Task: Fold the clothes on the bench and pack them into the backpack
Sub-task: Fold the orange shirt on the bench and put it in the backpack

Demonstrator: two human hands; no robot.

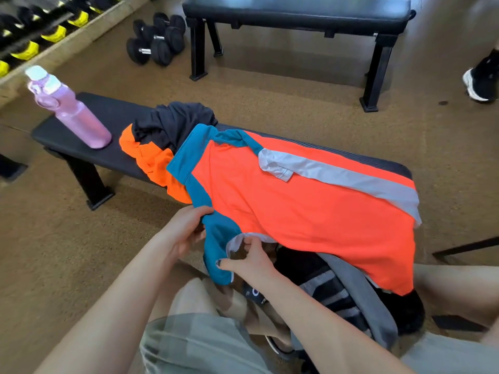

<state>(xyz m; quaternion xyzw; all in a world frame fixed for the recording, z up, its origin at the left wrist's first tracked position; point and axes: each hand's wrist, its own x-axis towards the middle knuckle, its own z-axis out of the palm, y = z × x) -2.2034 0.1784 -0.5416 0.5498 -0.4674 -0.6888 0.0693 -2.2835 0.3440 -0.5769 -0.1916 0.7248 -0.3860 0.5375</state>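
- Now the orange polo shirt (310,209) lies spread flat across the near end of the black bench (81,147), its lower edge hanging over the front side toward the person.
- Its teal collar (189,149) points left; a white sleeve (275,164) and a pale grey stripe (364,182) run along the far side.
- The left hand (183,233) pinches the teal sleeve (218,255) near the shoulder, fingers closed on the fabric, thumb on top.
- The right hand (248,260) grips the same sleeve at its white cuff, fingertips curled into the opening; both hands sit just in front of the bench edge.
- A crumpled dark and orange garment (159,141) is heaped on the bench just left of the shirt, touching its collar.
- A pink water bottle (73,112) stands upright on the left end of the bench, apart from the clothes.
- The grey and black backpack (351,298) rests on the floor below the shirt's hanging hem, between the person's knees, partly covered by the shirt.
- Further back, a second bench (297,20) and black dumbbells (156,39) sit on the floor.
- Someone's black shoe (480,79) shows at the right edge.
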